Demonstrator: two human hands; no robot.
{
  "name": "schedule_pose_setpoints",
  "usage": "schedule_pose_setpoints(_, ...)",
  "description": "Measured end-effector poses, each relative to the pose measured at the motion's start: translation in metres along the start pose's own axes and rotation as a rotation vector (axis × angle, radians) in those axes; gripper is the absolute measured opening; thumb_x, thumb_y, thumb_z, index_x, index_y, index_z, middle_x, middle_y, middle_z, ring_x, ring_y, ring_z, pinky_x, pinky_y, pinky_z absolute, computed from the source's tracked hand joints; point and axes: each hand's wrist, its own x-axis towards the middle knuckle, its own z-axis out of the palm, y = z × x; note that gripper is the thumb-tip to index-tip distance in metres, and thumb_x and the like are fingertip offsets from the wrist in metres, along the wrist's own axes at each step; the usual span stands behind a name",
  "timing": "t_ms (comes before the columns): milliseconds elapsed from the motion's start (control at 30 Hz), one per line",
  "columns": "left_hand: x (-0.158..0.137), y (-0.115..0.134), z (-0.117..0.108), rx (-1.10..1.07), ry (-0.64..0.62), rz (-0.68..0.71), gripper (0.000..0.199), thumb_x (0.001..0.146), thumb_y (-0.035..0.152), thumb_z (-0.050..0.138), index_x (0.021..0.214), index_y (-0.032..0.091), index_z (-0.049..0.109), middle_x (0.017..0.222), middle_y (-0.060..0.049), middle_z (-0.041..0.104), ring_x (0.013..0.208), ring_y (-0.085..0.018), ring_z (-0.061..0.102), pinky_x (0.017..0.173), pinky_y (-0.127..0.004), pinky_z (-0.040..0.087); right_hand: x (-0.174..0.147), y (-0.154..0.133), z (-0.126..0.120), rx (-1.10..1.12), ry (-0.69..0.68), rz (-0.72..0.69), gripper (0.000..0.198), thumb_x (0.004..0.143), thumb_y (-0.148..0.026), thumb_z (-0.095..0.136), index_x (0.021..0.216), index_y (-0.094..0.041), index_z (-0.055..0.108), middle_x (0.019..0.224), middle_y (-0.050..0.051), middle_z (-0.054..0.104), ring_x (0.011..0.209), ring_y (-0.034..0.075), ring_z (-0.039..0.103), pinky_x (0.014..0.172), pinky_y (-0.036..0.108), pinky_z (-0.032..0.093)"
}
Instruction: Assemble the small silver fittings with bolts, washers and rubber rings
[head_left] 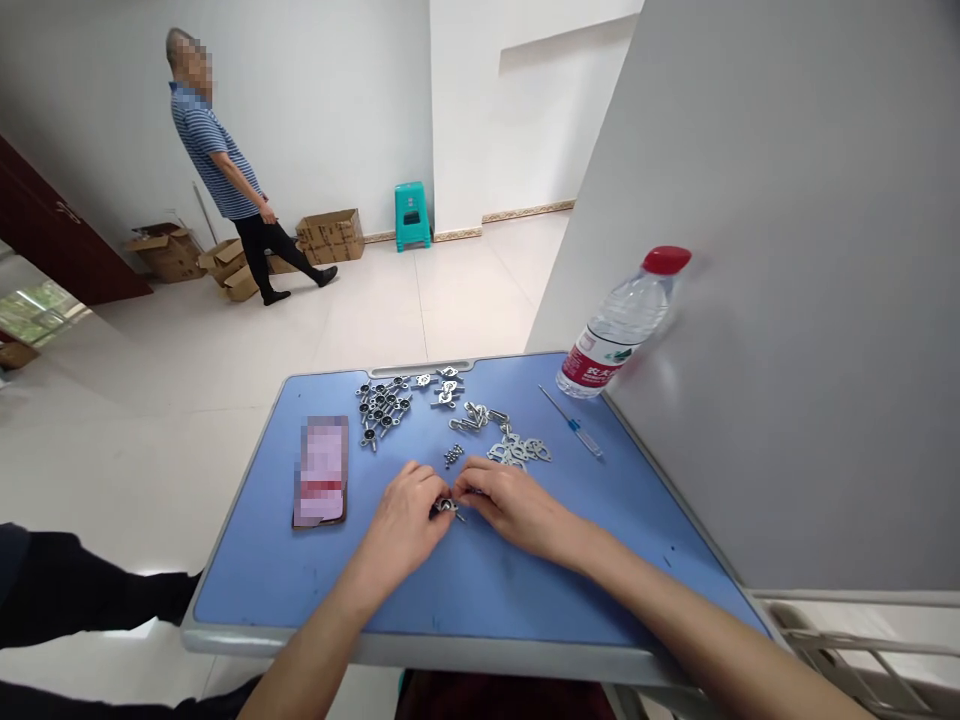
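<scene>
Over the middle of the blue table, my left hand point(409, 510) is closed on a small metal fitting point(448, 506), mostly covered by the fingers. Beside it my right hand point(506, 497) has its fingertips pinched at the fitting's edge; what they hold is too small to make out. Just beyond the fingers lies a little pile of screws point(454, 455). Flat metal plates with holes point(517, 451) are heaped to the right of it, and bent metal pieces point(478, 416) lie behind. Fittings with round black centres point(383, 408) are grouped at the back left.
A phone point(322, 470) lies on the table's left point(255, 570). A screwdriver point(571, 424) and a water bottle point(622, 330) are at the right, by a grey panel point(787, 300). Beyond, a person point(217, 150) walks past cardboard boxes point(330, 237) and a green stool point(412, 215).
</scene>
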Motion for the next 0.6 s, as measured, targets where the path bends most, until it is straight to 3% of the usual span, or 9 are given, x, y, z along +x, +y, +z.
schedule_pose_setpoints(300,0.002,-0.002,0.002,-0.001,0.006,-0.01,0.014,0.081,0.005,0.059,0.075,0.017,0.058,0.08,-0.001,0.06,0.086,-0.02,0.052,0.072,-0.031,0.043,0.002,0.003,0.007,-0.059,0.003,-0.02,0.018,0.091,-0.01,0.052,0.089,-0.017,0.068,0.095,0.006,0.067,0.082,0.018,0.065,0.074,0.029,0.048)
schedule_pose_setpoints(600,0.001,-0.001,0.004,0.023,0.008,-0.001,0.014,0.082,0.006,0.058,0.074,0.018,0.058,0.078,-0.001,0.06,0.084,-0.02,0.053,0.072,-0.031,0.044,-0.001,-0.003,0.011,-0.276,0.011,-0.042,0.018,0.09,-0.008,0.051,0.089,-0.017,0.066,0.09,0.005,0.066,0.071,0.018,0.064,0.058,0.026,0.041)
